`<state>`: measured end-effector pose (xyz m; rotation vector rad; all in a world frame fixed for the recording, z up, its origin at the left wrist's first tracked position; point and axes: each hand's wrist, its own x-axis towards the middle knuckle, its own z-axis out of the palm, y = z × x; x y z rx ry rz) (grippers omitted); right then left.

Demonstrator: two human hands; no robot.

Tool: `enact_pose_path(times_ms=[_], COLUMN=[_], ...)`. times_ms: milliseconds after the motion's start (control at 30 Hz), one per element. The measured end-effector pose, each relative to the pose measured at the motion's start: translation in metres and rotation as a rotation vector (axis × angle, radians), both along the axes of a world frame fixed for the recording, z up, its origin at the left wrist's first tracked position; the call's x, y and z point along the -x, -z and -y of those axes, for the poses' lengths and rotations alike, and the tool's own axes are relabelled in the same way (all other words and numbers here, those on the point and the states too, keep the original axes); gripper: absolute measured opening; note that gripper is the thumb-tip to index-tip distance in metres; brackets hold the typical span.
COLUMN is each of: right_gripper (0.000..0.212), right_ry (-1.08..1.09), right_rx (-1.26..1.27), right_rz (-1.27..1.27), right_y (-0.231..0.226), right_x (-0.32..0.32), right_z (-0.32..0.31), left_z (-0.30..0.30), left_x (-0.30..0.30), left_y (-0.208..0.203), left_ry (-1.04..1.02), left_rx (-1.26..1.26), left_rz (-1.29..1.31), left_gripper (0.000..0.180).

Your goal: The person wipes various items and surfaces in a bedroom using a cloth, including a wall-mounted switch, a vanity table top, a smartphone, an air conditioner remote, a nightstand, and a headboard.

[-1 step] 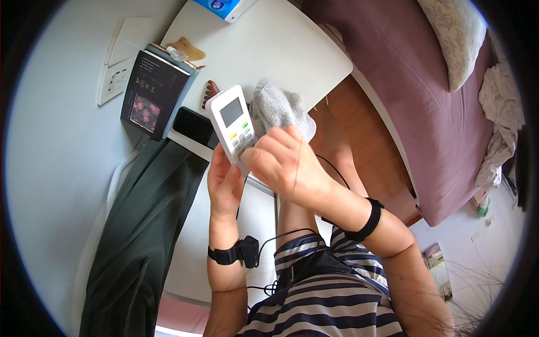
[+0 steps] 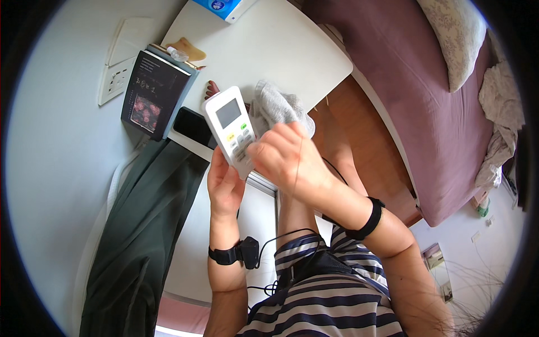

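A white remote control (image 2: 229, 112) with a grey screen and several small buttons is tilted up over the table's edge. My left hand (image 2: 224, 182) is closed round its lower end, the thumb along the near side. My right hand (image 2: 286, 157) is curled into a loose fist by the remote's lower right edge, and its fingertips are partly hidden. A light grey cloth (image 2: 276, 105) bunches up just beyond that fist and appears gripped in it. Behind the remote, a dark phone (image 2: 193, 127) lies on the table, along with a reddish-brown toothed object (image 2: 211, 89), partly covered.
Upright dark books (image 2: 154, 92) stand by the wall at the left of the white table (image 2: 269, 45). A tan flat piece (image 2: 188, 49) and a blue-and-white pack (image 2: 223, 8) lie farther back. Dark green fabric (image 2: 140, 241) hangs at left; a mauve bed (image 2: 387, 101) is at right.
The remote has tipped slightly to the left, and more of its buttons show. My right fist and the grey cloth have shifted a little; the cloth's upper end has changed shape.
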<state>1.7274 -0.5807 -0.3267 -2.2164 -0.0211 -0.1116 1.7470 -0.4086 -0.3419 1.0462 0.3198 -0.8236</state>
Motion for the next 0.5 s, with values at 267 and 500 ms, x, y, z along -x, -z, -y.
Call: enact_pose_path(times_ms=[267,500], right_gripper=[0.016,0.026], right_ry=[0.100,-0.027], right_rx=[0.009,-0.021], right_rz=[0.032,-0.010], right_y=[-0.001,-0.008], right_x=[0.002,-0.002], right_z=[0.006,-0.004], left_z=[0.008,0.004], left_x=[-0.005,-0.001], left_y=[-0.003,0.002], left_ry=[-0.059,0.008], left_rx=[0.108,-0.022], left_rz=[-0.028,-0.007], left_gripper=[0.071,0.064])
